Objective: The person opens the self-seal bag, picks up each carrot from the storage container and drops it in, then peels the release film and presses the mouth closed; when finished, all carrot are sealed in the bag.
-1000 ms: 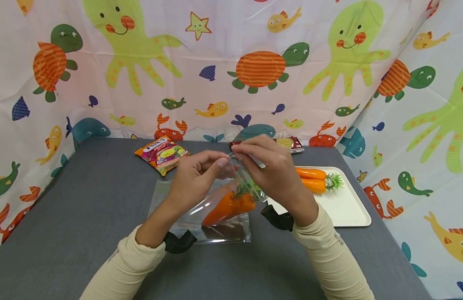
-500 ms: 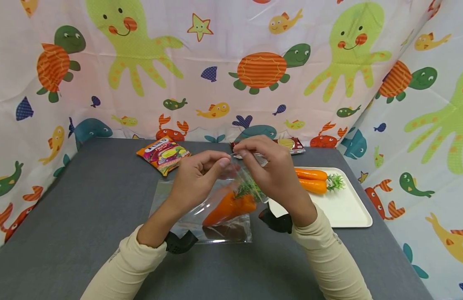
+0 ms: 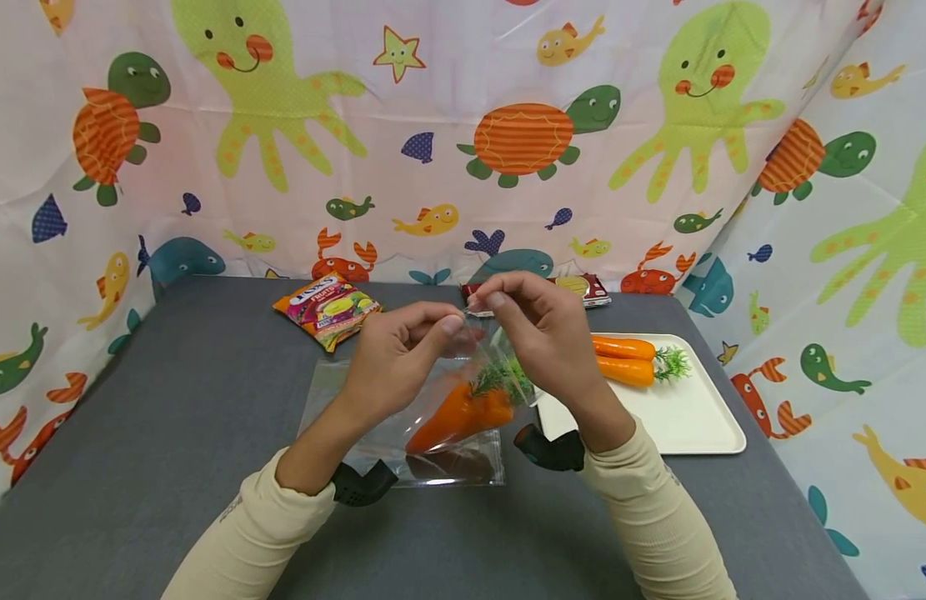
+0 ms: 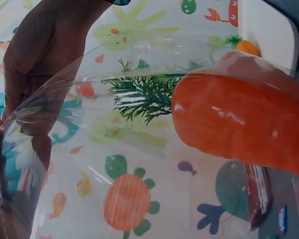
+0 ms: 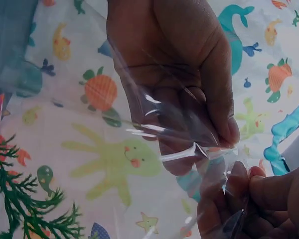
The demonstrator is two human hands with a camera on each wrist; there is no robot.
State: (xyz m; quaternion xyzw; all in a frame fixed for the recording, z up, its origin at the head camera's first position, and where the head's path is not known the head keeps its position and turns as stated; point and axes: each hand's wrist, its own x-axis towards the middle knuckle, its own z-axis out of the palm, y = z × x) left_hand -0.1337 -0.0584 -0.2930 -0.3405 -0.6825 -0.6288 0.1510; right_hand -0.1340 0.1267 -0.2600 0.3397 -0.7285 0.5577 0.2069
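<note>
A clear plastic bag (image 3: 425,408) hangs between my two hands, with an orange carrot (image 3: 463,415) and its green leafy top (image 3: 500,377) inside. My left hand (image 3: 391,358) pinches the top edge of the bag between thumb and finger. Close beside it, my right hand (image 3: 548,337) has thumb and finger at the same edge. In the right wrist view, the right hand (image 5: 271,199) pinches the film at lower right, below the left hand (image 5: 174,74). The left wrist view shows the carrot (image 4: 239,114) large through the film, a second orange shape behind it.
Another clear bag (image 3: 323,392) lies flat on the grey table (image 3: 207,400) underneath. A cream tray (image 3: 703,417) with two carrots (image 3: 623,371) stands at right. A Fox's Fruits packet (image 3: 327,308) lies back left, a dark red packet (image 3: 593,292) behind my right hand.
My right thumb and fingers have shifted slightly along the bag's edge, and the right hand has turned a little. The left hand and the bag stay nearly in place.
</note>
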